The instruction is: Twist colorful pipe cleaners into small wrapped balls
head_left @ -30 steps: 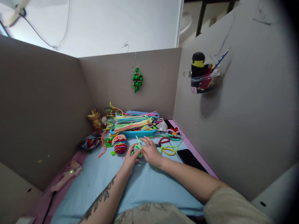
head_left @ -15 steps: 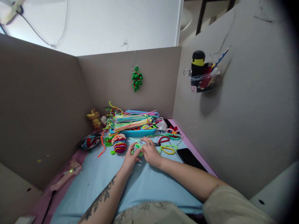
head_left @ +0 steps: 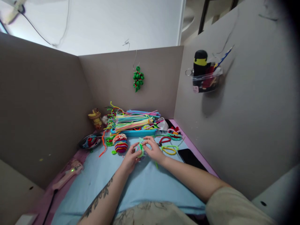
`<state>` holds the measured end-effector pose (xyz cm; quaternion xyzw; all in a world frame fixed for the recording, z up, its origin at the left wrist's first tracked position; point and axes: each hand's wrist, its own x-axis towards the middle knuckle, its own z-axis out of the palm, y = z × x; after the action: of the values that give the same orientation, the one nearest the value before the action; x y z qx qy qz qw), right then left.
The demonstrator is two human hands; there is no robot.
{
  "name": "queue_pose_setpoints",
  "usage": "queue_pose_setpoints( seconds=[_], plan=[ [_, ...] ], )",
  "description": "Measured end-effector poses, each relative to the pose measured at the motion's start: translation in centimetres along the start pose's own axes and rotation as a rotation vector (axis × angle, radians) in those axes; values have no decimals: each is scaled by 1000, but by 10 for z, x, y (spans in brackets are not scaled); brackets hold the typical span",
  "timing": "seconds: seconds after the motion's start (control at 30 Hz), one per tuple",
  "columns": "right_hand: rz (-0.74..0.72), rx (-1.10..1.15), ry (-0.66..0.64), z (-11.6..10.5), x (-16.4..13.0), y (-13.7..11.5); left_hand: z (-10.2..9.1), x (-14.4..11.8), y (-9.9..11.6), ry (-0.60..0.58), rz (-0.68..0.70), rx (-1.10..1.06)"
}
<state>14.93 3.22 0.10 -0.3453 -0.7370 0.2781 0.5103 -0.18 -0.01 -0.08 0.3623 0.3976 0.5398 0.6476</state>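
A small rounded craft piece of green and pastel pipe cleaners (head_left: pixel 140 149) is between my two hands, above the blue cloth (head_left: pixel 140 187). My left hand (head_left: pixel 130 158) is closed around its left side, thumb on the front. At its upper right, the fingers of my right hand (head_left: pixel 155 151) are bent together in a pinch, and the fingertips partly hide what they grip. Below the right hand a bright green strand (head_left: pixel 157 165) sticks out. Left of my hands stands a striped multicoloured pipe-cleaner piece (head_left: pixel 121 145) with a peach ruffled top.
Behind lies a blue tray (head_left: pixel 133 133) heaped with pipe cleaners (head_left: pixel 133 122). Scissors (head_left: pixel 169 150) with red and yellow handles and a phone (head_left: pixel 191 158) lie right. Left are a dark bowl (head_left: pixel 82 144) and a pink glue gun (head_left: pixel 70 175). Grey panels (head_left: pixel 159 78) surround the table.
The craft piece has turned in my hands and shows more of its green striped side. My right hand's fingers have shifted on it, and a green strand now shows below that hand.
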Motion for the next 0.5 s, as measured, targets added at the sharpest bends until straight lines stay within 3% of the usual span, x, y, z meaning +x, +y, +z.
queue_pose_setpoints(
  seconds=[0.1,0.27,0.5],
  plan=[
    [112,115,-1,1,3,7,-2,3,0,13,-14,-88],
    [274,196,152,2,6,17,-8,9,1,81,18,-209],
    [292,437,-86,1,8,10,-7,6,-2,32,-14,-179]
  ],
)
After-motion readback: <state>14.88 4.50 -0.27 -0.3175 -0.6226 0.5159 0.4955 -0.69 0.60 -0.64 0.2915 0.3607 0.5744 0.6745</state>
